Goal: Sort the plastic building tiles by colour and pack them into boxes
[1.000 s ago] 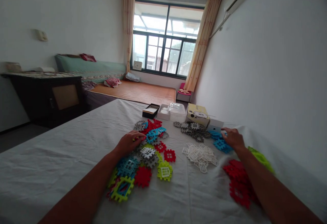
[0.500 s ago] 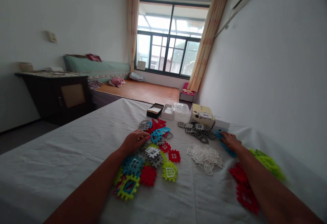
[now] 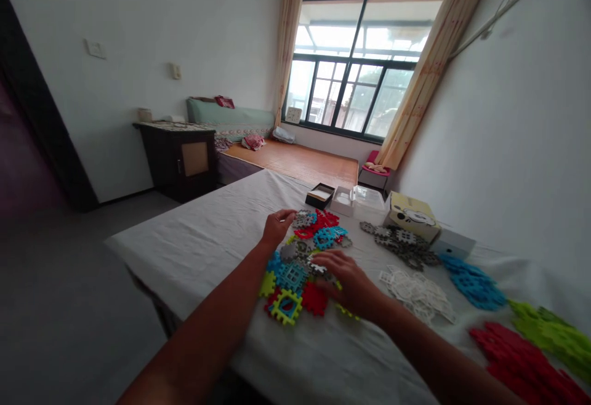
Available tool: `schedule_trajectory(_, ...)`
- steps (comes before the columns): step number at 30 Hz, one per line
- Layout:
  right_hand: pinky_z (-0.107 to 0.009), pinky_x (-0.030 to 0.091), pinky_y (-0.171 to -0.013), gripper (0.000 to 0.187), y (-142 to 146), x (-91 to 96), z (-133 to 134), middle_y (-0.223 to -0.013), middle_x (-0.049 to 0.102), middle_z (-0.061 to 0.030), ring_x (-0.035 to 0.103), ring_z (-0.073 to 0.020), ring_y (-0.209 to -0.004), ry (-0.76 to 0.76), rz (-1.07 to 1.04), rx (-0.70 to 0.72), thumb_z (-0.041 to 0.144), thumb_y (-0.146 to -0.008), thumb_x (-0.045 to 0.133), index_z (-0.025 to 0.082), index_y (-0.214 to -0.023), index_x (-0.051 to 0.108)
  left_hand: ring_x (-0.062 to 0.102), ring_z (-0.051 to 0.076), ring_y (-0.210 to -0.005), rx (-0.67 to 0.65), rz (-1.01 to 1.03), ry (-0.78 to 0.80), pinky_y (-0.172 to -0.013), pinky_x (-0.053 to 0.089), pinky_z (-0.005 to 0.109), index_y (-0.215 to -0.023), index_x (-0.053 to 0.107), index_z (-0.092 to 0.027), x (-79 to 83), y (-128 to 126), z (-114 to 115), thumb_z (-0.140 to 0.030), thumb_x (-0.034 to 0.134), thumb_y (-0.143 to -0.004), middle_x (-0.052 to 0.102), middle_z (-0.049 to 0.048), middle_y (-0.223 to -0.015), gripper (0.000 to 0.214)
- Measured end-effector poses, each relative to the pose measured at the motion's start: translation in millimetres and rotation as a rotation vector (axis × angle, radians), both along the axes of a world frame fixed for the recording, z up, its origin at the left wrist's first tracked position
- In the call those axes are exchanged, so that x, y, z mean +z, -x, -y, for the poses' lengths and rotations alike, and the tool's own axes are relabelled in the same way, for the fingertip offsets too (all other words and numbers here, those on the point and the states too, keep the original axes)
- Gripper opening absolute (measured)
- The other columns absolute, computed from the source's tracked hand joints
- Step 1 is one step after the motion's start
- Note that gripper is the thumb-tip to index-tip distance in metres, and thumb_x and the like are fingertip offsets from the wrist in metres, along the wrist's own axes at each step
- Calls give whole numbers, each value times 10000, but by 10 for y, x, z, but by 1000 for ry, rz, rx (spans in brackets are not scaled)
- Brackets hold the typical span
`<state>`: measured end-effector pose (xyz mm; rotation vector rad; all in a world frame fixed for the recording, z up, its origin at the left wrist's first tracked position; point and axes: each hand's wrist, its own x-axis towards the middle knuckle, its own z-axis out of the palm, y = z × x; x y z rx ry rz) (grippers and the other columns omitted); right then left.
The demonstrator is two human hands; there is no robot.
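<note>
A mixed pile of flat, notched plastic building pieces lies on the white cloth, in red, blue, grey and yellow-green. At its far left edge my left hand (image 3: pixel 278 225) has its fingers closed at the rim of a grey building piece (image 3: pixel 305 218). My right hand (image 3: pixel 348 279) reaches over the pile's right side, fingers stretched and apart, fingertips touching a white and grey piece (image 3: pixel 317 264). Beneath and beside it lie a red piece (image 3: pixel 314 299) and a yellow-green square frame (image 3: pixel 287 306). My right palm partly hides the pieces below.
Sorted heaps lie to the right: grey (image 3: pixel 406 245), white lattice (image 3: pixel 418 294), blue (image 3: pixel 473 282), red (image 3: pixel 521 356) and yellow-green (image 3: pixel 554 334). Behind them stand a black box (image 3: pixel 319 196), a clear plastic container (image 3: pixel 369 204) and a yellow box (image 3: pixel 413 215). The table's left edge drops to the floor.
My right hand has come from the blue heap on the right back to the mixed pile. My left hand has shifted to the pile's far grey piece. The view has turned left.
</note>
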<state>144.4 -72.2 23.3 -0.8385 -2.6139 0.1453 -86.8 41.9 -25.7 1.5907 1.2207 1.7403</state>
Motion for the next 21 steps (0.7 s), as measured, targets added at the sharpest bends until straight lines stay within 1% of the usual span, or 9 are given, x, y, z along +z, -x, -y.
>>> schedule_trajectory(3,-434,201,-1073,542,449,6,386,-1364,459,-17,315,-219,-1291,27,157,232,531,-828,493,324,-1320,396,671,184,-762,-13,64,0,-751,517,291,-888,709,-144,-38,35,-35,-325,610,-736,727,61,-776,255)
schedule_trajectory(4,-451,157,-1084,554,521,-12,439,-1382,438,-11,283,-222,-1310,32,203,274,549,-830,479,335,-1331,376,669,182,-760,-18,88,5,-745,516,288,-884,710,-144,-45,38,-44,-326,616,-730,727,60,-772,256)
schedule_trajectory(6,-465,115,-1089,507,584,-74,426,-1395,423,2,261,-219,-1321,31,261,279,526,-860,442,353,-1332,372,665,178,-752,-30,148,21,-730,515,283,-874,711,-142,-47,36,-57,-330,630,-713,726,60,-767,260)
schedule_trajectory(9,-466,155,-1077,394,551,-193,191,-1379,446,10,298,-219,-1303,-16,238,152,411,-897,441,365,-1288,435,661,175,-745,-53,236,50,-714,512,279,-870,711,-137,-20,23,-58,-336,644,-694,725,63,-765,274)
schedule_trajectory(11,-444,246,-1043,336,479,-256,-23,-1316,517,4,375,-220,-1253,-32,161,69,334,-902,450,349,-1233,502,658,176,-743,-59,273,71,-701,510,279,-876,710,-133,8,20,-47,-342,645,-689,724,68,-766,287)
schedule_trajectory(14,-371,397,-925,300,341,-304,-326,-1141,637,-19,524,-200,-1085,10,-3,-37,251,-909,408,302,-1152,578,654,179,-741,-52,288,89,-680,507,277,-888,711,-129,45,25,-24,-354,640,-690,722,74,-767,307)
schedule_trajectory(16,-353,439,-869,302,259,-309,-481,-1059,665,-35,572,-195,-995,36,-125,-128,235,-903,389,270,-1116,601,651,179,-742,-48,286,91,-669,504,274,-891,712,-130,60,29,-12,-361,635,-693,720,75,-767,313)
schedule_trajectory(19,-352,469,-830,294,201,-282,-603,-1024,672,-42,611,-193,-922,78,-276,-238,252,-883,402,247,-1097,604,645,179,-749,-40,282,96,-663,501,272,-893,711,-130,70,30,2,-363,635,-695,719,72,-770,315)
schedule_trajectory(21,-334,494,-773,292,213,-253,-597,-989,680,-38,633,-183,-847,132,-332,-254,280,-868,429,248,-1103,598,644,180,-755,-41,278,102,-666,498,272,-895,710,-129,72,28,8,-358,638,-693,718,71,-773,315)
